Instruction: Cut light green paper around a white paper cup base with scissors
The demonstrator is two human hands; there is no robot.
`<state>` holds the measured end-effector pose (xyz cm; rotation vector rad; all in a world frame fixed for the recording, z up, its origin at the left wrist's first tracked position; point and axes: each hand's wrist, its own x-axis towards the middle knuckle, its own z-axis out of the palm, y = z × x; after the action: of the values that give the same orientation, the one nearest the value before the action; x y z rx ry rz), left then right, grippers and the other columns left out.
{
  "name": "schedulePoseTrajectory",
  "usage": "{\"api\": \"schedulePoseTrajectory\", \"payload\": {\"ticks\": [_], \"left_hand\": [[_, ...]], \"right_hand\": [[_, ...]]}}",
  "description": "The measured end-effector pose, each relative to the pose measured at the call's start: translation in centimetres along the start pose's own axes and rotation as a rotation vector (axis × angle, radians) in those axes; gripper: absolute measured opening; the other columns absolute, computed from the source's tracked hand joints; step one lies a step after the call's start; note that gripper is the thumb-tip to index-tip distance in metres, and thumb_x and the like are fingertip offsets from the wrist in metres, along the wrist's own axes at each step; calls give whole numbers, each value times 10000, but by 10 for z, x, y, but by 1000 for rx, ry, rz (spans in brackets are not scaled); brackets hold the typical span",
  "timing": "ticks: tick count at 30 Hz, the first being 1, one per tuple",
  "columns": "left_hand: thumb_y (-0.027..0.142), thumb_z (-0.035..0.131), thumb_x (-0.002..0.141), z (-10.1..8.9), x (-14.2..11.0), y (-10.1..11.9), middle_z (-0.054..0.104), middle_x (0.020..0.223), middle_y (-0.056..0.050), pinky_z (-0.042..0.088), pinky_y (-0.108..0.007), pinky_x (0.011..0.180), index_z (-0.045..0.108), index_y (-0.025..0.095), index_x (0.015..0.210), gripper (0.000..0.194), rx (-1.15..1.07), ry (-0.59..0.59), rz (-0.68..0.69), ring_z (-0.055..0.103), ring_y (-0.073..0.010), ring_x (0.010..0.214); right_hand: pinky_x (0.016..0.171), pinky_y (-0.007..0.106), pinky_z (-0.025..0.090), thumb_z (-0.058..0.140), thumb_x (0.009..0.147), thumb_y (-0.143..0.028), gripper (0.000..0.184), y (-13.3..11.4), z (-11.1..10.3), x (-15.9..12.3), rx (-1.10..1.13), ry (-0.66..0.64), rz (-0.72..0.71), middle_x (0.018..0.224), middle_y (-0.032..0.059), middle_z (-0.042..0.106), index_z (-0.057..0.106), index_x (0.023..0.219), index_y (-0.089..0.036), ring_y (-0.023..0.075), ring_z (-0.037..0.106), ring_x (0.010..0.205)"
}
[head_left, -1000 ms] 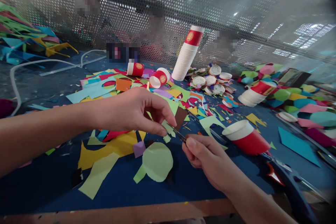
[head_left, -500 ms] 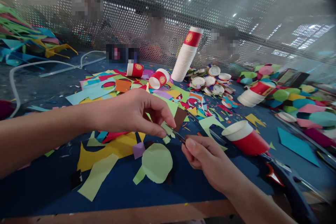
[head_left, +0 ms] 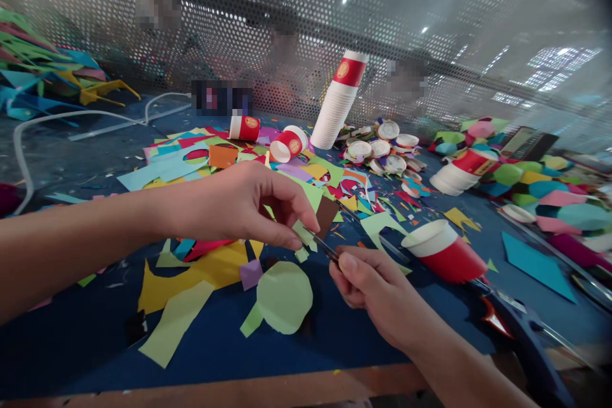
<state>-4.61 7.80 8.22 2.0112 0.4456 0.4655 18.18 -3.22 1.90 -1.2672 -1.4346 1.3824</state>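
Left hand (head_left: pixel 253 207) pinches a small green paper piece (head_left: pixel 303 233); right hand (head_left: pixel 366 280) grips a dark slim tool (head_left: pixel 326 247), its tip at the paper

Round green piece (head_left: pixel 285 298): paper, matt, smooth. Small green pieces (head_left: pixel 304 236): matt paper. Yellow offcut (head_left: pixel 201 280): matt paper. Slim dark tool (head_left: pixel 326 248): metal-looking, faint shine. Red-and-white cup (head_left: pixel 456 258): smooth paper look, soft sheen. Glue gun (head_left: pixel 530 341): smooth plastic look, trigger (head_left: pixel 496 319) glossy. Surface (head_left: pixel 210 357): matt, material unclear; front edge (head_left: pixel 239 392) wood-like, dull. Screen (head_left: pixel 229 29): perforated, metal-looking. Pale cord (head_left: pixel 18 140): smooth, plastic-looking.
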Motion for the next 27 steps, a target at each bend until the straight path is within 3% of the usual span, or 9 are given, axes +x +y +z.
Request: {"api": "schedulePoseTrajectory", "payload": {"ticks": [10,27], "left_hand": [[259,799,781,0,1,-1,708,677,26,474,-100,533,805,189,922,158,64,66,-12,623,-76,609],[238,798,768,3,-1,0,689,672,44,467,-92,527,798,197,929,166,23,57,-31,617,-66,608]], "right_hand": [[437,240,121,631,872,-740,631,-2,0,-1,9,20,18,539,-66,312,482,610,-185,63,240,479],[431,241,125,624,887,-723,624,-4,1,1,-9,11,-2,541,-62,324,469,599,-192,66,243,480]]}}
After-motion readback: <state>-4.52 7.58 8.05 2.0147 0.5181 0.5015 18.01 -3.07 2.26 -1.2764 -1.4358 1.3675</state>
